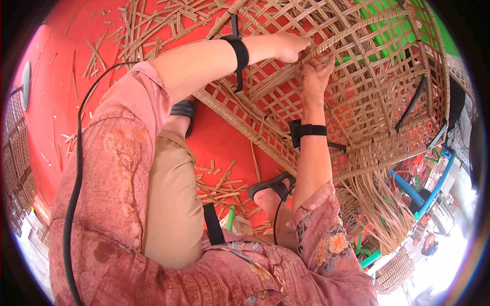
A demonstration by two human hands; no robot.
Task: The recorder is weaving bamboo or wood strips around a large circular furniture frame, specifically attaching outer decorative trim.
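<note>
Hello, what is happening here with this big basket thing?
A person in a pink patterned shirt is working with both bare hands on a large woven rattan frame lying over a red floor. The left hand pinches a strip near the thick woven rim, and the right hand grips strands just below it. Both wrists carry black straps. Loose strand ends hang from the frame's edge, and cut scraps lie on the floor near the person's sandalled feet.
</note>
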